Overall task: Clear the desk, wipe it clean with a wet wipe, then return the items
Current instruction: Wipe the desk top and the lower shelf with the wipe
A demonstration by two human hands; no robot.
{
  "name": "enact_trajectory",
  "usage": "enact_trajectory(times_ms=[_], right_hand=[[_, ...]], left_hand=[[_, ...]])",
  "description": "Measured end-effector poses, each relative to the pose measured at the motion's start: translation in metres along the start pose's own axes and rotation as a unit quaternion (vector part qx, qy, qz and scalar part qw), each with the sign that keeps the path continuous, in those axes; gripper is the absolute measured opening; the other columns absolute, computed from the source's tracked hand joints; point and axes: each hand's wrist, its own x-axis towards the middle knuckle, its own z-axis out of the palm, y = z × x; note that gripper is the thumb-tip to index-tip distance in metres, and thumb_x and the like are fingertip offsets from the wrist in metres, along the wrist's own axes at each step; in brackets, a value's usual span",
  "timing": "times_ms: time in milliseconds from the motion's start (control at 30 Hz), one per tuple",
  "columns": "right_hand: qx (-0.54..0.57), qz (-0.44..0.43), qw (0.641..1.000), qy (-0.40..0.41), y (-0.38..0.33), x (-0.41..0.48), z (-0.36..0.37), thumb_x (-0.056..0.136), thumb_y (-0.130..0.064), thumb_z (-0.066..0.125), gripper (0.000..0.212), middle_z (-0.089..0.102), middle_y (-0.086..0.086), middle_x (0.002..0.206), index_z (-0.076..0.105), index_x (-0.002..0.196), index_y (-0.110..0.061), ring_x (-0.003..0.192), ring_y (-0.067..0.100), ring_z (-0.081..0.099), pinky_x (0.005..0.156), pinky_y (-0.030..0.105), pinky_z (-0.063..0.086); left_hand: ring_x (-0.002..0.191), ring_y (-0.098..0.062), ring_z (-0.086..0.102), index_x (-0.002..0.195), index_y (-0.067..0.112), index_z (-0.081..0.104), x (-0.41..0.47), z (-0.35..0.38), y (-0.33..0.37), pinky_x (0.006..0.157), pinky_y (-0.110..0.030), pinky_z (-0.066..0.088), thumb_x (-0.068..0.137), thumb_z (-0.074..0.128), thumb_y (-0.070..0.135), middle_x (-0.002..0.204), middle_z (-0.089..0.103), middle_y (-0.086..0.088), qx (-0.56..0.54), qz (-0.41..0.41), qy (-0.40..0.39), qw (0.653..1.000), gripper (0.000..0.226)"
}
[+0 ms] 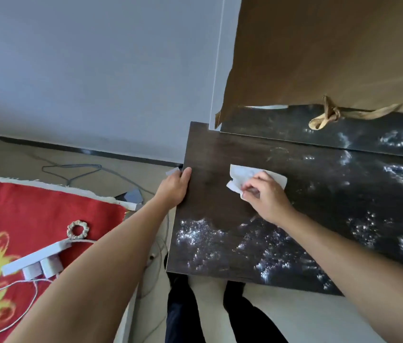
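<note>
**A:** Biggest thing here is the dark brown wood-grain counter (220, 149), its top bare apart from glistening wet patches (198, 233) along the near edge and off to the right. A brown curtain (319, 50) hangs over its far side, with a tan fabric tie (329, 115) knotted there.

**B:** And on the left?

**A:** A red rug with yellow flowers (34, 206) on the floor. On it sits a white power strip (34, 256) with two white plugs, and a small beige braided ring (78, 229) beside that.

**B:** Hands?

**A:** Left hand (173, 186) has its grip wrapped around the counter's left edge, thumb on top. Right hand (264, 194) presses the crumpled white wet wipe (245, 175) flat onto the counter, fingers bunched on it, grip closed over the wipe, near the back left corner.
</note>
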Motion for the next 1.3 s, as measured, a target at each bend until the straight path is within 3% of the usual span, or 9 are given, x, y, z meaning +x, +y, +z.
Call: enact_trajectory(times_ms=[100,267,467,567,833,967,1067,1200,1300], right_hand=[[-0.018,-0.004,0.999,0.049,-0.033,0.000,0.030,0.081,-0.023,0.073,0.016,0.048,0.000,0.081,0.066,0.073,-0.010,0.085,0.020,0.047,0.080,0.031,0.038],[0.021,-0.043,0.997,-0.065,-0.067,-0.062,0.069,0.078,-0.012,0.071,0.023,0.047,-0.012,0.079,0.053,0.089,-0.021,0.078,0.006,0.039,0.071,0.023,0.036],[0.030,0.069,0.995,0.072,-0.083,-0.041,0.070,0.085,-0.009,0.064,0.006,0.055,0.001,0.096,0.068,0.090,-0.012,0.078,0.012,0.055,0.068,0.022,0.042],[0.057,-0.007,0.998,-0.028,-0.108,-0.061,0.094,0.085,-0.007,0.060,0.007,0.055,0.000,0.089,0.066,0.086,-0.012,0.082,0.013,0.053,0.070,0.027,0.043],[0.040,-0.014,0.998,0.037,-0.115,-0.043,0.095,0.080,0.006,0.058,0.017,0.057,0.006,0.086,0.067,0.086,-0.007,0.080,0.023,0.054,0.070,0.037,0.045],[0.034,-0.088,0.994,-0.046,-0.122,-0.080,0.099,0.080,0.005,0.056,0.024,0.056,0.001,0.080,0.070,0.074,-0.013,0.076,0.016,0.050,0.070,0.031,0.042],[0.024,-0.033,0.998,-0.046,-0.100,-0.096,0.079,0.079,0.008,0.058,0.026,0.056,-0.001,0.083,0.071,0.076,-0.014,0.079,0.011,0.049,0.073,0.021,0.039],[-0.024,0.052,0.997,0.057,-0.079,-0.076,0.059,0.079,0.007,0.059,0.019,0.058,0.008,0.088,0.069,0.078,-0.009,0.090,0.027,0.056,0.079,0.039,0.046],[-0.010,-0.002,0.998,0.055,-0.103,-0.075,0.081,0.083,-0.008,0.064,0.008,0.057,0.007,0.086,0.071,0.080,-0.012,0.087,0.029,0.053,0.078,0.040,0.045]], left_hand=[[0.100,-0.030,0.053,0.101,0.012,0.053,0.016,-0.001,-0.009,0.080,-0.035,0.034,0.096,0.025,0.057,0.102,0.057,-0.010,-0.004,0.045,-0.024,0.999,0.054],[0.089,-0.034,0.054,0.092,0.009,0.047,0.022,-0.006,-0.016,0.081,-0.044,0.039,0.099,0.028,0.052,0.093,0.056,-0.016,0.002,0.110,-0.056,0.992,0.047],[0.083,-0.032,0.055,0.088,0.007,0.044,0.023,-0.012,-0.016,0.076,-0.044,0.043,0.095,0.026,0.060,0.085,0.058,-0.014,0.000,0.120,-0.065,0.991,0.057],[0.084,-0.032,0.054,0.085,0.010,0.042,0.026,-0.011,-0.018,0.075,-0.043,0.042,0.094,0.026,0.062,0.084,0.057,-0.011,-0.002,0.121,-0.070,0.990,0.055],[0.091,-0.038,0.057,0.095,0.006,0.045,0.022,-0.015,-0.013,0.082,-0.050,0.048,0.093,0.025,0.064,0.093,0.057,-0.017,-0.009,0.088,-0.098,0.991,0.062],[0.104,-0.040,0.054,0.106,0.005,0.044,0.018,-0.020,-0.004,0.087,-0.045,0.043,0.097,0.026,0.055,0.111,0.057,-0.021,0.076,0.107,-0.083,0.988,0.054],[0.124,-0.036,0.039,0.137,0.008,0.031,0.011,-0.026,0.007,0.100,-0.046,0.037,0.100,0.034,0.038,0.136,0.040,-0.018,0.234,0.222,0.029,0.946,0.047],[0.144,-0.034,0.014,0.147,0.010,0.023,0.009,-0.021,0.014,0.116,-0.043,0.019,0.101,0.032,0.029,0.154,0.019,-0.018,0.376,0.382,0.075,0.841,0.050],[0.146,-0.031,0.005,0.149,0.010,0.021,0.013,-0.010,0.011,0.119,-0.041,0.010,0.102,0.026,0.033,0.158,0.013,-0.016,0.371,0.381,0.063,0.845,0.052]])
